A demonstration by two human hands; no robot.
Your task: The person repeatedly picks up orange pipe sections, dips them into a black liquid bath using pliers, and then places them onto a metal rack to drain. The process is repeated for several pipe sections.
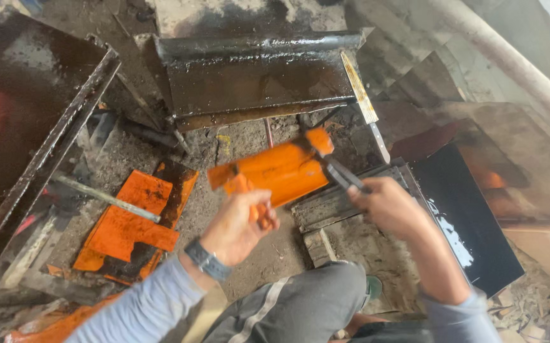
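My left hand grips the lower edge of an orange-painted metal piece and holds it up over the ground. My right hand holds the dark handle of a paintbrush. The brush's orange-loaded head rests on the upper right corner of the piece. A grey watch sits on my left wrist. My bent knee in grey trousers is below the hands.
Another orange-painted flat piece lies on the dirt at the left. A dark wet angled metal plate stands ahead, a large dark panel at the left, a black sheet at the right. A pale pipe runs diagonally at upper right.
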